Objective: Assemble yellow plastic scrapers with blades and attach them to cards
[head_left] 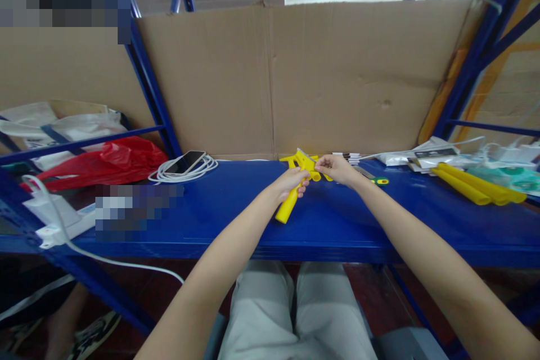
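Observation:
My left hand (291, 183) is closed round the handle of a yellow scraper (287, 209), which tilts with its wide head away from me. Close to that head, the fingers of my right hand (336, 169) are pinched together; whatever they hold is too small to make out. More yellow plastic pieces (315, 176) lie behind and between the hands, partly covered by them. Just right of my right hand is a tool with a green and yellow handle (380, 181), its other end partly hidden. A small stack of black-and-white packets (346, 157) sits behind the right wrist.
Yellow tubes (468, 187) lie at the right beside plastic-wrapped packs (434, 154). On the left are a phone (185, 162) with a coiled white cable (196, 175), a red bag (109, 160) and a power strip (67, 229). A cardboard panel (337, 79) closes the back of the blue shelf (236, 208).

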A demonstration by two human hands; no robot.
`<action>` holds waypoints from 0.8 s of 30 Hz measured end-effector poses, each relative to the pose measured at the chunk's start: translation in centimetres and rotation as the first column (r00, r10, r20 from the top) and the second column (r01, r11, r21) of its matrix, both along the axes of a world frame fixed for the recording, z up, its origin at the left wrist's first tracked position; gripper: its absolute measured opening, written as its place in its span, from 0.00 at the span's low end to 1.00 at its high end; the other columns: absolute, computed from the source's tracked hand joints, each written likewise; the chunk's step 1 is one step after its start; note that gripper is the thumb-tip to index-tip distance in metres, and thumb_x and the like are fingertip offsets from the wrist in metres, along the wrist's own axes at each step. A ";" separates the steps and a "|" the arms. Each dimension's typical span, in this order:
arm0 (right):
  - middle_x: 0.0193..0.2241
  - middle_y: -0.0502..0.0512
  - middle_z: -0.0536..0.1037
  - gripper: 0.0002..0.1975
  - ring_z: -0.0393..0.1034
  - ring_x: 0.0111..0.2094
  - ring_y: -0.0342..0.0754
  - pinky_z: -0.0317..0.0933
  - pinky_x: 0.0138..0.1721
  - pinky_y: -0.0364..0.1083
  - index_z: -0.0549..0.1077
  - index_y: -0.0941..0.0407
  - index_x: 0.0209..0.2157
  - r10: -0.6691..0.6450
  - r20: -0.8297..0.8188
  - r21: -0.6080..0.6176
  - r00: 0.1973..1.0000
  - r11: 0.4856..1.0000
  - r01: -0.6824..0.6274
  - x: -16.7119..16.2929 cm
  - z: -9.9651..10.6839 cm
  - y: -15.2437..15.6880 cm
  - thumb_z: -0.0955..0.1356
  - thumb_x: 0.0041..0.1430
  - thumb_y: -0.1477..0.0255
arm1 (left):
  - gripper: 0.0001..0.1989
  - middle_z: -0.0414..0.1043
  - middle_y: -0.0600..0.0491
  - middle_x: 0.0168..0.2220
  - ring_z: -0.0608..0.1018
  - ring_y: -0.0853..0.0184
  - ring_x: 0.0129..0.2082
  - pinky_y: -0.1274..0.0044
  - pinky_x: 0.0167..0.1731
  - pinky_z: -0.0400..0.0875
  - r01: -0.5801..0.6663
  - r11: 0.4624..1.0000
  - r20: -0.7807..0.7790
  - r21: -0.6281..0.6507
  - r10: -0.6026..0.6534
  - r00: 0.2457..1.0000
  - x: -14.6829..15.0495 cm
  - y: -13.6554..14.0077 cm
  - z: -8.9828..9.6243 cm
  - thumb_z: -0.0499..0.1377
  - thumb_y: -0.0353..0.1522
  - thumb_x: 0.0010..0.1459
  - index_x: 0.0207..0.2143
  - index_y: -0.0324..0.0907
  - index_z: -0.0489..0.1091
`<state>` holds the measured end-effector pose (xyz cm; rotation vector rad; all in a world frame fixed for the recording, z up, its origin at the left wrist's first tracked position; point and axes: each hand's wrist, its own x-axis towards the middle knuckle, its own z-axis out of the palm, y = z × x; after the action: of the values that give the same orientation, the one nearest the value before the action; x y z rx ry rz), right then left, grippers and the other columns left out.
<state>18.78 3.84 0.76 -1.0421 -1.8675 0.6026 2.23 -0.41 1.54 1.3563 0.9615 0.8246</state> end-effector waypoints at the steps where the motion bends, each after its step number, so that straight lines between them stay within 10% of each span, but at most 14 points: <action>1: 0.18 0.47 0.69 0.06 0.62 0.21 0.40 0.61 0.28 0.44 0.68 0.56 0.21 -0.010 0.015 0.000 1.000 1.000 0.010 0.0 0.1 -0.1 0.69 0.44 0.70 | 0.08 0.53 0.64 0.14 0.56 0.79 0.08 0.86 0.10 0.51 0.003 1.000 -0.004 -0.002 -0.003 1.000 0.0 0.0 0.0 0.47 0.24 0.57 0.26 0.42 0.55; 24: 0.32 0.50 0.71 0.19 0.65 0.32 0.43 0.63 0.34 0.44 0.67 0.56 0.35 -0.126 -0.151 -0.071 0.980 0.991 0.116 0.7 0.0 -0.1 0.73 0.40 0.67 | 0.10 0.53 0.64 0.14 0.55 0.80 0.08 0.87 0.10 0.50 0.068 0.998 0.071 0.008 -0.069 0.995 -0.3 -0.3 0.2 0.47 0.24 0.59 0.25 0.42 0.54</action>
<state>19.45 3.72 0.76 -1.1088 -1.6465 0.6544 1.90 -0.67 1.75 1.3486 0.8535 0.8186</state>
